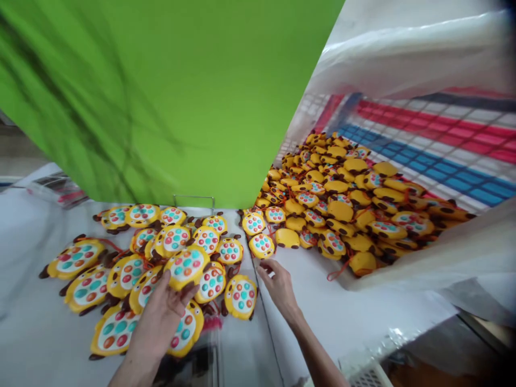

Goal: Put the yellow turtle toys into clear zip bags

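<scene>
My left hand (164,309) grips a yellow animal-shaped toy (187,266) with a white belly covered in turquoise, red and orange bumps. It is held just above a spread of similar toys with brown feet and orange cords, such as one toy (241,296) at the right of that group. My right hand (274,282) is over the white table (290,269), right below two toys lying face up. Its fingers are curled into a pinch; what lies between the fingertips, if anything, is too small to make out.
A large green panel (193,102) stands right behind the spread toys, with a small wire loop (193,197) at its bottom edge. To the right, a big heap of toys (341,209) spills from a plastic-lined basket (443,129). Part of a white crate (368,376) shows below.
</scene>
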Motion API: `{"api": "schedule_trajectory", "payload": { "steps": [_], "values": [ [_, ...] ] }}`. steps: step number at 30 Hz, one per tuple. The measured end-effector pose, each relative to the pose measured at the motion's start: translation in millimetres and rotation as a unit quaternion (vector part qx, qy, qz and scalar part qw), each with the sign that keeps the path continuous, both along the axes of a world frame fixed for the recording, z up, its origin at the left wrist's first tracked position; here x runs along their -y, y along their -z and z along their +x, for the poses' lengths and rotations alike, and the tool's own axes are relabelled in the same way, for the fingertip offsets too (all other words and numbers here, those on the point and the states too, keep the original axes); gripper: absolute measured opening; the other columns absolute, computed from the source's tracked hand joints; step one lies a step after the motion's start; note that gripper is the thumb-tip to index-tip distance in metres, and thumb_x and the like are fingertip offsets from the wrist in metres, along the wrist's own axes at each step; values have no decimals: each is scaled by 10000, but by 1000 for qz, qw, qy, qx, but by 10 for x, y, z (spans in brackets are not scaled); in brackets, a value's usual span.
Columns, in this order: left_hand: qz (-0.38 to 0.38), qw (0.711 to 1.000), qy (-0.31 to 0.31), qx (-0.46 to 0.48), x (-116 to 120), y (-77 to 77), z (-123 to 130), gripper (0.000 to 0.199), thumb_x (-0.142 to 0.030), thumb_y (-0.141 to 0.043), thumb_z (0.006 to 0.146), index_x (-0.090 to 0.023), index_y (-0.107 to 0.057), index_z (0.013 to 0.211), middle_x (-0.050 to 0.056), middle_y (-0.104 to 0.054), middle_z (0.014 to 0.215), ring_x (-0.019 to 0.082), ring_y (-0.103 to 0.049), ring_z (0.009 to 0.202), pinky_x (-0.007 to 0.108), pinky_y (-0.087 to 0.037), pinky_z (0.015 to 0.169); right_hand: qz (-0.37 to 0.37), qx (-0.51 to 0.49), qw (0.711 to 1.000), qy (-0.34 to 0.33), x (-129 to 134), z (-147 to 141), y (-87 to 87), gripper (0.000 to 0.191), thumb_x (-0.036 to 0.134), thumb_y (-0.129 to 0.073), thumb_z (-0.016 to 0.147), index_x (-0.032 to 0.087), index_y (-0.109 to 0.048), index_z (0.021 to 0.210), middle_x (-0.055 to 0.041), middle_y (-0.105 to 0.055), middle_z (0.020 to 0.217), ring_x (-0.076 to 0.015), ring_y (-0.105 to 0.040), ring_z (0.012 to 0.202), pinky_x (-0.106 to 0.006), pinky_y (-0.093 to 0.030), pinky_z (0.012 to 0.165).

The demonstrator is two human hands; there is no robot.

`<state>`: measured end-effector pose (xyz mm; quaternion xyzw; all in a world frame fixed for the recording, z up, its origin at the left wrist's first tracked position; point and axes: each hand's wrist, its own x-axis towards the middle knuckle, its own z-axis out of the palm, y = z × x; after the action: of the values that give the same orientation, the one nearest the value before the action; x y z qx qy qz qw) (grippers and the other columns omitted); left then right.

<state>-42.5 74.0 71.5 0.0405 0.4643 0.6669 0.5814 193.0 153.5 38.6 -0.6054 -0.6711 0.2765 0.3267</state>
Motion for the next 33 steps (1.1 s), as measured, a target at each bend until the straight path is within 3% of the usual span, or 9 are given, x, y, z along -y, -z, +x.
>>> {"api": "schedule_trajectory", "payload": {
  "steps": [4, 7, 10, 14, 17, 21, 24, 28, 33],
  "values": [
    [25, 991, 55, 119, -4, 23, -10, 181, -283, -534, 815, -136, -618, 878, 131, -673, 1001, 264, -608, 1020, 354, -524, 808, 7, 35, 996, 79, -230, 116, 220, 207, 383, -604, 714, 188, -601, 781, -56, -635, 761, -211, -596, 715, -289, -418, 610],
    [-19, 990, 74, 119, 71, 98, 103, 147, -180, -519, 814, -137, -617, 915, 127, -689, 956, 231, -659, 894, 337, -532, 758, 0, 22, 994, 103, -303, 158, 295, 122, 316, -598, 695, 195, -592, 701, -42, -634, 685, -208, -609, 691, -278, -417, 590],
    [-54, 984, 121, 116, 153, 127, 202, 143, -179, -568, 786, -105, -643, 883, 142, -704, 883, 222, -672, 811, 312, -527, 724, -14, -25, 994, 102, -328, 282, 283, 157, 335, -567, 715, 184, -607, 717, -39, -643, 624, -200, -616, 583, -289, -452, 542],
    [-36, 976, 190, 100, 217, 117, 324, 205, -269, -682, 714, -90, -673, 814, 135, -710, 782, 212, -667, 727, 268, -512, 618, -12, -107, 989, 105, -231, 462, 170, 359, 436, -482, 785, 116, -609, 886, -66, -649, 623, -214, -636, 565, -320, -509, 508],
    [1, 977, 212, 35, 205, 88, 452, 288, -334, -703, 699, -108, -666, 874, 134, -703, 860, 222, -658, 805, 266, -503, 641, -9, -148, 985, 84, -67, 470, -14, 420, 477, -489, 795, 96, -608, 923, -59, -634, 607, -196, -619, 561, -325, -528, 521],
    [27, 974, 223, -40, 144, -10, 622, 510, -382, -713, 680, -155, -576, 1115, 142, -643, 1079, 262, -616, 961, 305, -510, 698, -33, -176, 984, -11, 170, 309, -355, 348, 433, -543, 804, 126, -628, 944, -40, -633, 637, -156, -590, 554, -293, -527, 535],
    [45, 970, 229, -61, 118, -67, 682, 582, -374, -712, 677, -165, -520, 1184, 123, -653, 1047, 261, -629, 905, 317, -527, 663, -54, -182, 977, -96, 299, 157, -544, 274, 380, -549, 820, 153, -634, 948, -37, -647, 706, -139, -585, 566, -275, -527, 552],
    [62, 970, 226, -66, 154, -28, 638, 524, -341, -700, 692, -169, -535, 1158, 108, -641, 1083, 253, -635, 876, 308, -543, 632, -75, -197, 969, -130, 384, 31, -591, 250, 361, -543, 829, 163, -640, 948, -30, -647, 724, -134, -585, 586, -261, -524, 556],
    [46, 966, 249, -59, 203, 23, 563, 593, -311, -721, 666, -176, -506, 1202, 104, -674, 1001, 251, -658, 798, 333, -558, 603, -77, -191, 969, -139, 440, -33, -557, 255, 350, -533, 840, 164, -652, 969, -38, -662, 763, -140, -594, 631, -252, -518, 580]
  ]
}}
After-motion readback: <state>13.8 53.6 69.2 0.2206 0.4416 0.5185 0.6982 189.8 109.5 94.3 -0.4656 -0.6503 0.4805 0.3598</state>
